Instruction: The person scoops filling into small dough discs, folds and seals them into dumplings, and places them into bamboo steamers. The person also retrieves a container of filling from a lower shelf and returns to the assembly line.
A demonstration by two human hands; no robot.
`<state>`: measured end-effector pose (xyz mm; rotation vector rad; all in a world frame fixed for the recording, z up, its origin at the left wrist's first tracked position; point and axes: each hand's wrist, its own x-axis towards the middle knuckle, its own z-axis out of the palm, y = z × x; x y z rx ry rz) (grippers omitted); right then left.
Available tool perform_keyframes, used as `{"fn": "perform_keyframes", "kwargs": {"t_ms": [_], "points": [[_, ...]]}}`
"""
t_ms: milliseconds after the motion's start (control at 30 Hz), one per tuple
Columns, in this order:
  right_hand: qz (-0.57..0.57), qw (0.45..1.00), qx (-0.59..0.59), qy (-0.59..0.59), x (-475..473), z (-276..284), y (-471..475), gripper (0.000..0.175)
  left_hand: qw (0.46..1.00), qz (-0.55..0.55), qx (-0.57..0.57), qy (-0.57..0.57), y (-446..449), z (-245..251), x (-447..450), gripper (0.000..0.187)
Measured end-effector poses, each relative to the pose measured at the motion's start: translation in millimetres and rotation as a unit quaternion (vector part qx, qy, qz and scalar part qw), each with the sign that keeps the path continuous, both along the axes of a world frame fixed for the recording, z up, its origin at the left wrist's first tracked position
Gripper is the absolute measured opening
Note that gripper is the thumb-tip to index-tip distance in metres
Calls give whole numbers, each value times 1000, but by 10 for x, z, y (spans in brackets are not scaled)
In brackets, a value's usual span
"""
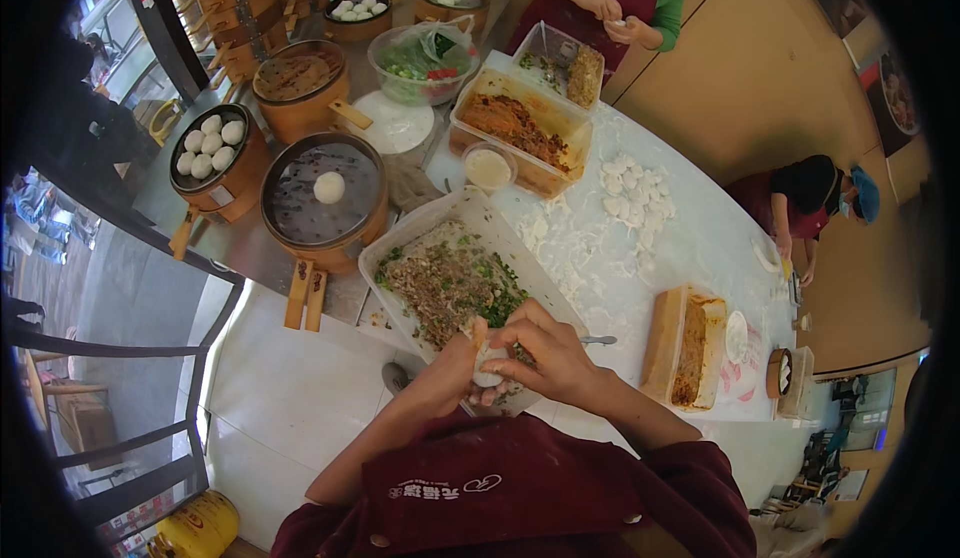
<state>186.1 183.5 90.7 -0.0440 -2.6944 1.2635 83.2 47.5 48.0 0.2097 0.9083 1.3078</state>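
Observation:
Cupped in my left hand (459, 366) is a white dough bun (489, 366), held over the near end of a plastic tub (540, 280). The fingers of my right hand (544, 348) pinch the bun's edge from the right side. Minced meat filling (442, 280) with chopped green onion (499, 288) fills much of the tub below. A grey utensil handle (598, 340) sticks out past the tub's right side. Ahead and to the left, a bamboo steamer (322, 246) holds a single bun (329, 188) on its dark perforated liner.
Another steamer (225, 201) with several buns stands at the left, near stacked steamers (240, 17). Tubs of reddish filling (517, 126) and brown filling (688, 355) sit on the floured table (570, 235), beside dough pieces (637, 190). A co-worker's hands (619, 21) handle dough across the table.

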Motion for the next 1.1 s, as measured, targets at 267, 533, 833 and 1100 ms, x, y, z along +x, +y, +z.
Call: {"fn": "perform_keyframes", "kwargs": {"t_ms": [267, 533, 833, 1100], "points": [[93, 987, -133, 16, -462, 231, 56, 52, 985, 163, 9, -45, -104, 44, -30, 74], [373, 919, 122, -15, -1642, 199, -59, 31, 944, 282, 134, -111, -600, -47, -224, 107], [317, 913, 257, 26, -2895, -617, -575, 11, 911, 393, 37, -120, -751, -148, -74, 96], [-96, 941, 97, 310, -1721, -146, 1466, 18, 947, 319, -10, -39, -625, -117, -54, 83]]}}
